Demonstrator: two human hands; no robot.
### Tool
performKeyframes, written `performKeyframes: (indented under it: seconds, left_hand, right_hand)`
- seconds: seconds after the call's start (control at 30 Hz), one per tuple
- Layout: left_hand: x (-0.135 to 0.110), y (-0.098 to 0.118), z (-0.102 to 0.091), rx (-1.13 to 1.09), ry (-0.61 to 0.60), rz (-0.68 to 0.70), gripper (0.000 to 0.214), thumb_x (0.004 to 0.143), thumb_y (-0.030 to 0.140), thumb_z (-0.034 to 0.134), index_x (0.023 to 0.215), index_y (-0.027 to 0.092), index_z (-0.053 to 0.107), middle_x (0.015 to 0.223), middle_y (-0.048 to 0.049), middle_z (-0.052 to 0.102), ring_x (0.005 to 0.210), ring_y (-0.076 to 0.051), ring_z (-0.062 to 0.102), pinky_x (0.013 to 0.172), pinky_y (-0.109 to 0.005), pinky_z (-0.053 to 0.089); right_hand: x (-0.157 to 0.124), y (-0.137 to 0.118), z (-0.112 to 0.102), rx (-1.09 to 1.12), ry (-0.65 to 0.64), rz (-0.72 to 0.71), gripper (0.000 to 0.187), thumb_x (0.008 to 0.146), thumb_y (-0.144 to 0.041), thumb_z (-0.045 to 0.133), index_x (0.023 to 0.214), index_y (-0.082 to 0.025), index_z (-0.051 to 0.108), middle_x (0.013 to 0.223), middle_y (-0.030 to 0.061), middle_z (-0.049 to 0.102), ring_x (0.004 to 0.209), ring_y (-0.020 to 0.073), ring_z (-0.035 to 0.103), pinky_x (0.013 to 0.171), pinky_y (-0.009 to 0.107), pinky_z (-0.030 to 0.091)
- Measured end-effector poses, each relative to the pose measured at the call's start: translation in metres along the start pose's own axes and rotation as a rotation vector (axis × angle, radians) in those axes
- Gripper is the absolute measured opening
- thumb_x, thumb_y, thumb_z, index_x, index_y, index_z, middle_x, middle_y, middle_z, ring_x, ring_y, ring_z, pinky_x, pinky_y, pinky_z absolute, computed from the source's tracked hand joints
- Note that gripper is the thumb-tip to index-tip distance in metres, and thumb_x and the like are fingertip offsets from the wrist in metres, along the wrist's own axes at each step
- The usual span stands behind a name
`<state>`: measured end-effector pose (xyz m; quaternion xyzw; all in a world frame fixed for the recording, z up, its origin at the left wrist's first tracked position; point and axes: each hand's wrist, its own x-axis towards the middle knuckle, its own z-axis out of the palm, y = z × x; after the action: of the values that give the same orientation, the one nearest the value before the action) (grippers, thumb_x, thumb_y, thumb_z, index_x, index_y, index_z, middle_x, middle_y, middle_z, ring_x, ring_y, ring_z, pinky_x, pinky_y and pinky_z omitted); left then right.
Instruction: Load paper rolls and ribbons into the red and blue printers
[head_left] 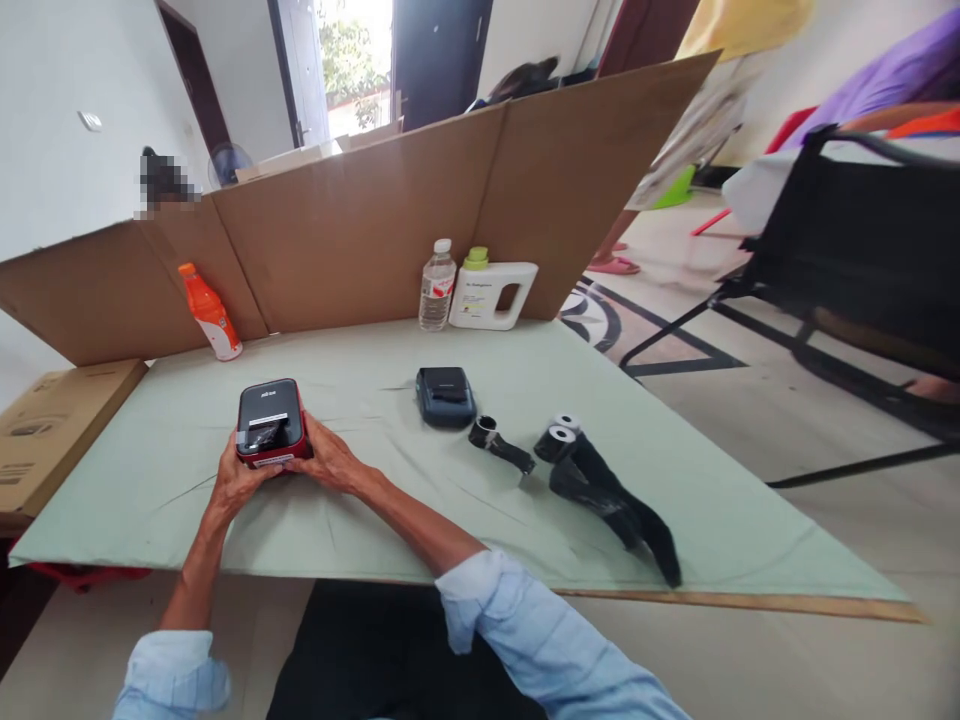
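While the device (268, 405) is held, its long axis runs forward.

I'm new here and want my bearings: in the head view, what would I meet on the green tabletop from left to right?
Orange bottle, black-and-red device between the left hand and right hand, dark compact device, small black rolled strip, two larger black rolled strips.

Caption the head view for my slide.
Left hand and right hand grip a red-sided black device at the table.
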<state>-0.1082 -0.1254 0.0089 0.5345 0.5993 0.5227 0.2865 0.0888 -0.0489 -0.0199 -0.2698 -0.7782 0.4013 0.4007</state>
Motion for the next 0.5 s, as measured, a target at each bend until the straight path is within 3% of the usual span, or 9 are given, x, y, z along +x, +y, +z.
performKeyframes:
  seconds: [0.17,0.33,0.4,0.5]
  left_hand:
    - [-0.003,0.007,0.056,-0.082,-0.112,0.113,0.104,0.059,0.041,0.099,0.147,0.019,0.051,0.137,-0.0163,0.070,0.125,-0.036,0.070,0.108,-0.058,0.058]
    - [0.000,0.009,0.114,-0.138,-0.237,0.105,0.116,0.061,0.038,0.098,0.159,0.020,0.039,0.143,-0.0160,0.067,0.128,-0.033,0.068,0.112,-0.052,0.055]
    - [-0.001,0.008,0.124,-0.149,-0.274,0.097,0.117,0.062,0.038,0.098,0.160,0.020,0.037,0.143,-0.0166,0.066,0.129,-0.033,0.067,0.111,-0.051,0.056]
    - [-0.002,0.006,0.122,-0.072,-0.300,0.099,0.112,0.069,0.037,0.094,0.162,0.021,0.036,0.144,-0.0164,0.066,0.126,-0.032,0.069,0.108,-0.050,0.058]
  right_hand:
    - [-0.043,-0.001,-0.053,0.018,0.061,0.057,0.087,0.085,-0.040,0.082,0.159,-0.027,0.039,0.153,0.0128,0.060,0.138,0.0346,0.058,0.114,0.050,0.048]
    - [-0.076,0.003,-0.099,-0.001,0.092,0.101,0.083,0.089,-0.051,0.078,0.158,-0.024,0.041,0.151,0.0145,0.061,0.135,0.0343,0.060,0.113,0.051,0.050]
    - [-0.084,0.009,-0.104,-0.035,0.107,0.109,0.084,0.091,-0.053,0.077,0.160,-0.024,0.040,0.152,0.0152,0.061,0.136,0.0340,0.060,0.113,0.051,0.050]
    - [-0.091,0.024,-0.102,-0.131,0.147,0.096,0.090,0.092,-0.052,0.075,0.165,-0.023,0.032,0.157,0.0171,0.055,0.143,0.0345,0.055,0.117,0.053,0.047]
